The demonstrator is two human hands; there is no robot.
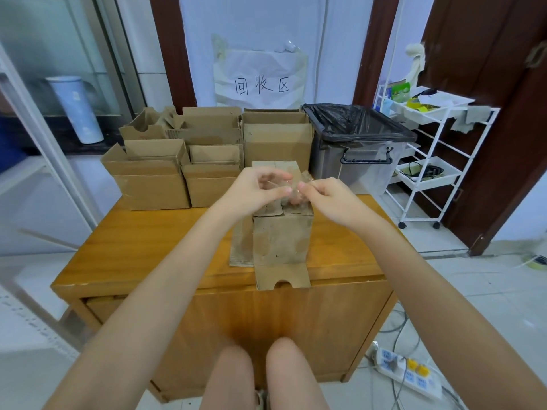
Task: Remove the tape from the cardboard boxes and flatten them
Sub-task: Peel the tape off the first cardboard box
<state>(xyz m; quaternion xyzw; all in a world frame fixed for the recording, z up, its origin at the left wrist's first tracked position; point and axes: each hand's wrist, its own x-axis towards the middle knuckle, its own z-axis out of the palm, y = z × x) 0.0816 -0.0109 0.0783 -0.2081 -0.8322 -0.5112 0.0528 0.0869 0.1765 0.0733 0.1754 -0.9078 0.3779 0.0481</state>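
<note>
- One wooden counter [142, 250] fills the middle of the view and carries all the cardboard.
- Several open cardboard boxes [183, 161] stand packed together along the counter's far edge, left of centre.
- Beside them on the right sits a clear bin [361, 161] lined with a black bag, and further right a white wire cart [429, 161] stands on the floor.
- At the counter's middle stands an upright cardboard box [281, 238], flaps open at the top, one lower flap hanging over the near edge.
- Above that box the left hand [260, 190] and the right hand [328, 196] meet, fingers curled.
- Between them is a crumpled piece of clear tape [291, 184], pinched by the fingers of both hands just over the box's top.
</note>
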